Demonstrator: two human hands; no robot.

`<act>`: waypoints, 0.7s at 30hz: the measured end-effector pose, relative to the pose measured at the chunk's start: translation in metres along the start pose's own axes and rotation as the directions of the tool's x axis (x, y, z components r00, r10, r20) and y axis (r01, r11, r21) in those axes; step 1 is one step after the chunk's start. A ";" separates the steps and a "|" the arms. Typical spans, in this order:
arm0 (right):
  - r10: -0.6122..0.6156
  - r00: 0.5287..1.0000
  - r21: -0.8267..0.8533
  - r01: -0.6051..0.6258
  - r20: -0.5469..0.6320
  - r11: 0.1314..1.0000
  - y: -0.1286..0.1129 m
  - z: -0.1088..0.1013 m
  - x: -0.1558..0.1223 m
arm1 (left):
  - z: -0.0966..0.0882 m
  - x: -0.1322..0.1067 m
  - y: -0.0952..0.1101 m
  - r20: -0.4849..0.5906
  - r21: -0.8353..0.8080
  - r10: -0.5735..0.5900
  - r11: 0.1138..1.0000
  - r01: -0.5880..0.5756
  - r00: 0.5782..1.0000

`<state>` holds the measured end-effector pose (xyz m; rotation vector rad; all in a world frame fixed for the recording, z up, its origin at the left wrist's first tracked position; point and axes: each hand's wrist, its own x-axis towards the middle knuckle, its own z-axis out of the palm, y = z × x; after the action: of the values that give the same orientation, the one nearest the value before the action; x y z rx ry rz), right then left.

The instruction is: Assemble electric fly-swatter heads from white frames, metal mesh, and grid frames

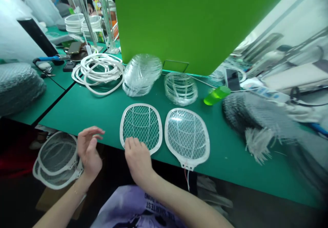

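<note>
The right hand (138, 156) has its fingers bent over the near-left rim of a mesh frame (144, 120), which lies flat on the green counter (102, 110), mostly just beyond that hand; the thumb is hidden, so I cannot tell whether it pinches the rim or only presses on it, though either would steady the frame. The left hand (89, 149) is empty, its fingers loosely bent and spread, near the counter's edge and apart from the frame, perhaps to stay out of the other hand's way. Just right of the right hand lies a second frame (188, 132), its narrow end towards the person, so its thin wires (188, 180) hang past the counter's edge, presumably clear of the mesh. Beyond the right hand stand a stack of clear pieces (142, 74) and, farther right, a smaller stack (180, 88); white rings (102, 71) are heaped beyond the left hand. These piles probably sit there to be within reach while leaving working room. Left of the left hand, two more frames (57, 158) overlap below the counter's level.
</note>
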<state>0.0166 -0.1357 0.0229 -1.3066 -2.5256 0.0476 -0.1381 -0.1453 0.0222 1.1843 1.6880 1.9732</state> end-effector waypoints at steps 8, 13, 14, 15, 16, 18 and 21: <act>0.233 0.806 0.527 0.112 -0.544 0.842 0.020 -0.036 -0.025 | -0.004 -0.012 0.018 0.453 0.216 -0.577 0.811 0.544 0.680; 0.883 0.404 0.950 -0.089 -0.241 0.300 0.036 -0.055 -0.054 | 0.048 -0.012 0.042 0.573 -0.017 -0.626 0.637 0.771 0.530; 0.914 0.377 0.972 -0.112 -0.151 0.207 0.041 -0.053 -0.062 | 0.057 -0.011 0.045 0.565 -0.044 -0.637 0.611 0.791 0.524; 0.925 0.373 0.983 -0.130 -0.073 0.130 0.048 -0.050 -0.071 | 0.065 -0.010 0.047 0.558 -0.056 -0.652 0.587 0.807 0.513; 0.927 0.375 0.986 -0.149 -0.013 0.074 0.057 -0.049 -0.080 | 0.073 -0.010 0.049 0.560 -0.054 -0.664 0.568 0.822 0.496; 0.924 0.380 0.980 -0.199 0.053 0.025 0.084 -0.051 -0.094 | 0.089 -0.010 0.051 0.593 -0.028 -0.666 0.544 0.839 0.452; 0.921 0.379 0.943 -0.330 0.087 0.046 0.141 -0.064 -0.104 | 0.117 -0.015 0.049 0.665 0.041 -0.638 0.551 0.834 0.388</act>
<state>0.2029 -0.1430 0.0354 -1.5125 -0.7330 0.9105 -0.0291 -0.0888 0.0592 0.6135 1.1552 1.0170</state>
